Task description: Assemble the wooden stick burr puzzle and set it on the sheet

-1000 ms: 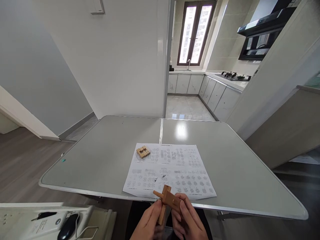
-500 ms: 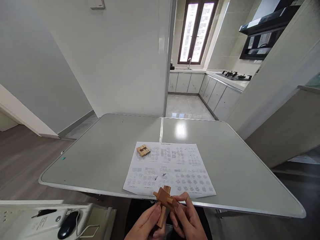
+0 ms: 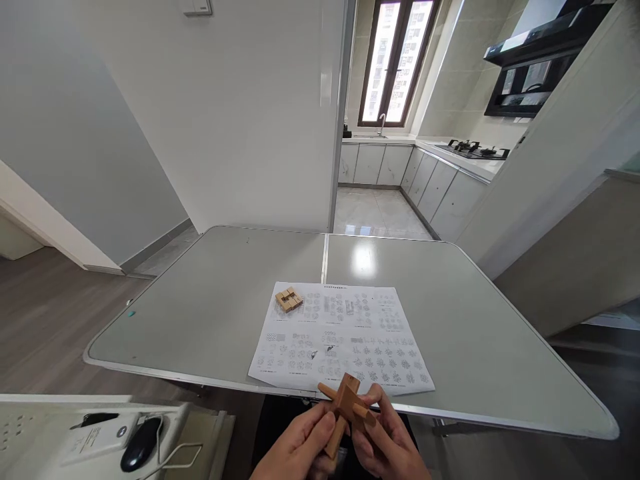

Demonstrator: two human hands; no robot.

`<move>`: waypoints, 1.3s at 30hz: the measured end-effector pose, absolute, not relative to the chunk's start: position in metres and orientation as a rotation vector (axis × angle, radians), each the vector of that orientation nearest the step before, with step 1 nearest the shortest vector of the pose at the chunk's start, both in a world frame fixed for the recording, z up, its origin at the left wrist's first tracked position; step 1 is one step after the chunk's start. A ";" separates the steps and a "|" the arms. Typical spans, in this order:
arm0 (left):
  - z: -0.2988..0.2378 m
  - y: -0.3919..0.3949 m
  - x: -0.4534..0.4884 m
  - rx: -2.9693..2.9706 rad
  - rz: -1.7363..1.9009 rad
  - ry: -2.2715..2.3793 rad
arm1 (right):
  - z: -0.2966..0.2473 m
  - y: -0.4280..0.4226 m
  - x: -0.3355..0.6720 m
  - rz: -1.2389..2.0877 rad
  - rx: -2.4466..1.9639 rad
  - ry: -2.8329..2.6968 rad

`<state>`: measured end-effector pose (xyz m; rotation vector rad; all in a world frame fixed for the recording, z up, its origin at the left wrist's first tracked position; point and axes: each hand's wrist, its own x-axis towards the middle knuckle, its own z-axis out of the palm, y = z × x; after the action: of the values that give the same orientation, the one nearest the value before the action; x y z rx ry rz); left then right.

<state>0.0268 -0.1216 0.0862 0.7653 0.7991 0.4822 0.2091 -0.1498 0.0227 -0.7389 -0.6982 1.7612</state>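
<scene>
Here, at far left, a black mouse [image 3: 140,445] lies beside the worktop [image 3: 190,327]. Next, a square of light wooden blocks [image 3: 289,300] sits on the upper left corner of a printed sheet [image 3: 345,330]. The left hand [image 3: 303,441] is clamped on the lower bar of a brown wooden cross-shaped piece [image 3: 346,401], at the worktop's near edge; the right hand [image 3: 387,437] grips its right side.

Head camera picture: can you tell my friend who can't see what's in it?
A person's left hand and right hand hold crossed brown wooden pieces at the near edge of a grey table. Pale wooden blocks sit on a printed paper sheet there.
</scene>
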 end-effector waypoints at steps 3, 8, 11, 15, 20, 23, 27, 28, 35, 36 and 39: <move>0.086 -0.123 0.033 0.779 0.484 0.791 | 0.024 -0.152 0.207 1.656 -0.814 -0.681; 0.086 -0.126 0.041 0.787 0.511 0.817 | 0.025 -0.155 0.200 1.552 -0.949 -0.660; 0.086 -0.127 0.041 0.784 0.507 0.860 | 0.026 -0.154 0.197 1.508 -1.009 -0.669; 0.082 -0.127 0.036 0.782 0.479 0.879 | 0.031 -0.152 0.196 1.483 -1.044 -0.697; 0.080 -0.125 0.031 0.647 0.479 0.671 | 0.033 -0.150 0.193 1.469 -1.019 -0.670; 0.080 -0.124 0.032 0.690 0.474 0.614 | 0.030 -0.150 0.190 1.487 -0.982 -0.629; 0.071 -0.129 0.038 0.846 0.553 0.670 | 0.024 -0.153 0.192 1.566 -0.919 -0.558; 0.067 -0.131 0.039 0.879 0.573 0.696 | 0.024 -0.154 0.193 1.581 -0.906 -0.559; 0.049 -0.130 0.045 1.006 0.566 0.814 | 0.022 -0.151 0.200 1.565 -0.963 -0.595; 0.050 -0.127 0.043 1.044 0.563 0.852 | 0.021 -0.149 0.201 1.562 -0.973 -0.567; 0.052 -0.110 0.030 1.230 0.648 1.036 | 0.017 -0.140 0.210 1.533 -0.996 -0.480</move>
<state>0.0301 -0.1102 0.0522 1.2300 1.0359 0.6479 0.2096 -0.1396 0.0174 -0.9955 -0.4798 1.5329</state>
